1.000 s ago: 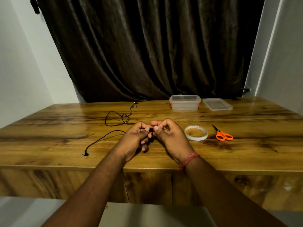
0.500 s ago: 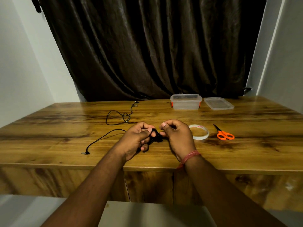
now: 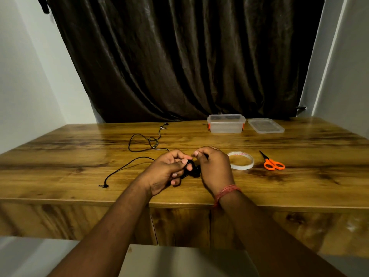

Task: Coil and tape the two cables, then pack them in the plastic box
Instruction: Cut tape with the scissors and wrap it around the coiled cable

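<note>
At frame center, the left hand (image 3: 166, 170) and right hand (image 3: 214, 168) pinch a black cable (image 3: 127, 167) bunched between them; its free end trails left across the wooden table (image 3: 299, 182). A tape roll (image 3: 241, 160) lies just right.

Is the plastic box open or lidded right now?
Open: the plastic box has no cover on; its lid lies flat beside it.

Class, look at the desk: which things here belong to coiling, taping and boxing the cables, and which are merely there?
Belong to the job:
black cable, being coiled in both hands
earphone cable
tape roll
scissors
plastic box
lid

Merely there:
curtain
red wrist thread
</note>
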